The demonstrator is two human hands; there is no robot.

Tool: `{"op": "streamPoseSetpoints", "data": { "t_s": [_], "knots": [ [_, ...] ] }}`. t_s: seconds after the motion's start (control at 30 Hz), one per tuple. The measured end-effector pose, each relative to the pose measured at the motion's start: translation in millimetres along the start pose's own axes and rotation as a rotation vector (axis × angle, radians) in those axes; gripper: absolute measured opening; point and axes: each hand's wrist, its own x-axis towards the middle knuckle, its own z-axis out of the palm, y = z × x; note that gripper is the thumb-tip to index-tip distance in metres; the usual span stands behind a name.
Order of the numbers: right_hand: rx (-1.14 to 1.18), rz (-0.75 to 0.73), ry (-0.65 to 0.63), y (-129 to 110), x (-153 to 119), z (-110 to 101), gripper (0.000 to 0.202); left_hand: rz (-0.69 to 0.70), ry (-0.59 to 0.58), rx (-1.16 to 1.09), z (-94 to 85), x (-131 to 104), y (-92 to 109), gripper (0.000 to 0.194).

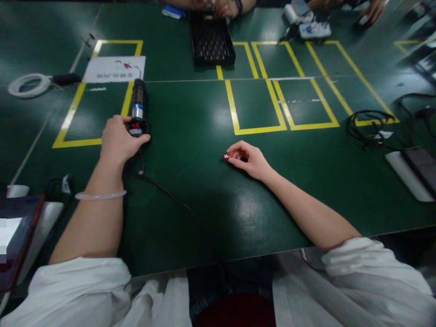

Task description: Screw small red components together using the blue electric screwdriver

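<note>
Green desk point(184, 181), head view: at left, the left hand point(119, 136) is gripping a black cylinder point(138, 100); near the middle, the right hand point(250, 160) is pinching a small red part point(225, 157). If those fingers are slackening, they could be dropping it!

Left hand point(117, 138) gripping black cylinder point(139, 97), right hand point(251, 160) pinching red piece point(225, 157), green table point(184, 118)

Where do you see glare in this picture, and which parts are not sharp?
Head view: pale glare lies on the green table below the right hand; head view: the left yellow tape shines whitish in spots; head view: the upper right corner looks smeared, the small red piece too soft for detail.
</note>
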Motion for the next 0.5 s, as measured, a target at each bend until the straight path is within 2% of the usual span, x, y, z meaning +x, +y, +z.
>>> {"op": "streamPoseSetpoints", "data": {
  "t_s": [0.1, 0.2, 0.5],
  "knots": [
    [0.0, -0.027, 0.012, 1.4, 0.1, 0.1, 0.022, -0.019, -0.012, 0.008, 0.1, -10.4, 33.9, 0.068],
    [-0.016, -0.054, 0.035, 1.7, -0.3, -0.2, 0.017, 0.035, -0.034, -0.038, 3.4, -22.7, 66.4, 0.065],
    [-0.19, -0.142, 0.048, -6.2, -0.9, 1.7, 0.005, 0.356, -0.166, -0.158, 13.5, -76.4, 155.4, 0.066]
  ]
}}
